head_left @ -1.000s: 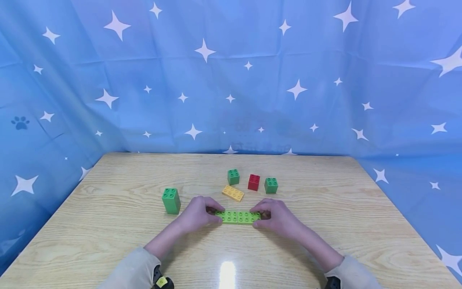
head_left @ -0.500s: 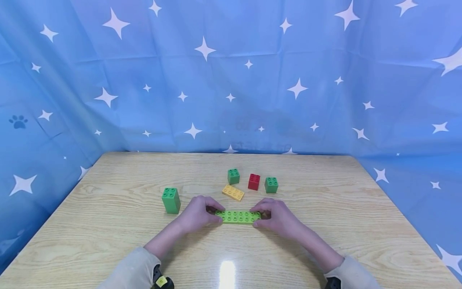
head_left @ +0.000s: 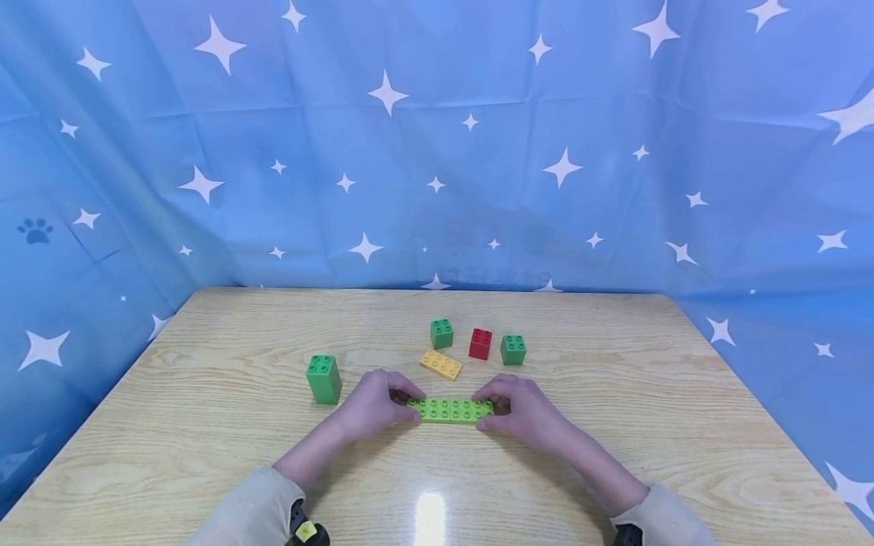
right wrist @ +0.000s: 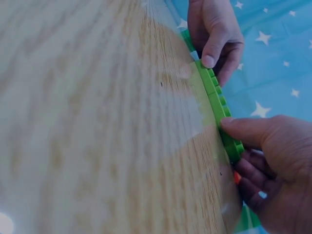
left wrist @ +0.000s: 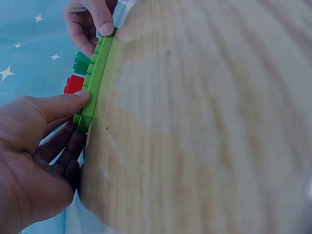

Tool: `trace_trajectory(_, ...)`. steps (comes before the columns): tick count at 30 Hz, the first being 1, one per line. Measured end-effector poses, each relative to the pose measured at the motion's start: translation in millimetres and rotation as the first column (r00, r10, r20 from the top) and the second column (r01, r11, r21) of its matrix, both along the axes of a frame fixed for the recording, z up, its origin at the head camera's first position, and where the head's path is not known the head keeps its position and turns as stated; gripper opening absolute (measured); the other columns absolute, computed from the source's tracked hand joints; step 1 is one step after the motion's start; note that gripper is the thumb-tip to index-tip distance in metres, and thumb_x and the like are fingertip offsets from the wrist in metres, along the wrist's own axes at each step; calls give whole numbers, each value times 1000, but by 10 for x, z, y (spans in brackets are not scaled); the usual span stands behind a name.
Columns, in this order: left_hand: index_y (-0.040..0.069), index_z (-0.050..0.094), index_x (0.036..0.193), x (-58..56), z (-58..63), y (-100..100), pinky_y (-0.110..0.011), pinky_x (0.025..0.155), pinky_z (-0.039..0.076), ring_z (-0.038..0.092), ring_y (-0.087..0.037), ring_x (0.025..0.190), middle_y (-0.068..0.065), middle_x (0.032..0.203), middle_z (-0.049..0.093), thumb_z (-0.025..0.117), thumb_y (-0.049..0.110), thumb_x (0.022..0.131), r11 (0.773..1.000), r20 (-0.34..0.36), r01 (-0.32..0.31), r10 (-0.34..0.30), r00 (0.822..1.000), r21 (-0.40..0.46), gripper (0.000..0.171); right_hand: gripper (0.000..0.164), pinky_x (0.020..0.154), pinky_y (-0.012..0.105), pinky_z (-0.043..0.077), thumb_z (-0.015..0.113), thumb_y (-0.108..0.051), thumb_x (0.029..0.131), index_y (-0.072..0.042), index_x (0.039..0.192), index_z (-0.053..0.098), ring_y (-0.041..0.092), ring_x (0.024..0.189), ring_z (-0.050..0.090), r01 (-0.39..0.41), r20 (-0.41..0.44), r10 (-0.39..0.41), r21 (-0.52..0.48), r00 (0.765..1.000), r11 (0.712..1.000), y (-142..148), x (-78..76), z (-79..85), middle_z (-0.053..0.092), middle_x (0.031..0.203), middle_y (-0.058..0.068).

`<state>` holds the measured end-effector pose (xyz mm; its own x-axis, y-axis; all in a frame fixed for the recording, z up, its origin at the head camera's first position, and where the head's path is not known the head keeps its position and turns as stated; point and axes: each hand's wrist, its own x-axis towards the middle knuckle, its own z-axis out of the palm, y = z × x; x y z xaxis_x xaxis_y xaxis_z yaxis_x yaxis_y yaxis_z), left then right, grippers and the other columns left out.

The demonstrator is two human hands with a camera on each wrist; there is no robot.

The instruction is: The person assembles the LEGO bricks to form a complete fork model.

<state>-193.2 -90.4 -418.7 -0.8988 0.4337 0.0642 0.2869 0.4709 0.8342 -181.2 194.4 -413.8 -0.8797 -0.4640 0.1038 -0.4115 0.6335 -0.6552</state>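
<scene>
Two flat lime-green toy building bricks lie end to end on the table in the head view, a thin seam between them. My left hand [head_left: 372,406] pinches the left lime brick [head_left: 435,411] by its outer end, thumb at the near side and fingers at the far side. At the opposite end, my right hand [head_left: 524,409] grips the right lime brick [head_left: 466,411] the same way. Both wrist views show the bricks in one straight row, studs up, with a thumb [left wrist: 80,97] and a thumb [right wrist: 229,123] against their near side. The outer ends are partly covered by fingers.
Beyond the hands lie a yellow flat brick [head_left: 441,365], a red brick [head_left: 480,344], a green brick [head_left: 441,334] and another green brick [head_left: 513,350]. A tall green block [head_left: 324,380] stands left of my left hand. A blue star-patterned curtain [head_left: 437,152] hangs behind the wooden table [head_left: 205,425].
</scene>
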Motion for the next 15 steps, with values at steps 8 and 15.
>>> trace_trajectory(8, 8, 80, 104, 2, 4, -4, -31, 78, 55, 63, -13, 88, 0, 99, 74, 86, 6, 81, 1000, 9, 0, 0, 1000, -12, 25, 33, 71, 26, 44, 86, -20, 84, -13, 115, 76, 14, 83, 51, 0, 4, 0, 12, 1000, 1000, -3, -2, -1, 66, 99, -10)
trace_trajectory(15, 8, 79, 104, -9, 11, -10, -31, 78, 55, 64, -13, 88, 0, 99, 74, 85, 5, 81, 1000, 12, 11, -11, 1000, -13, 24, 36, 74, 27, 47, 85, -21, 84, -12, 117, 74, 15, 87, 53, 19, 51, -19, -2, 999, 1000, -7, -7, 10, 66, 102, -9)
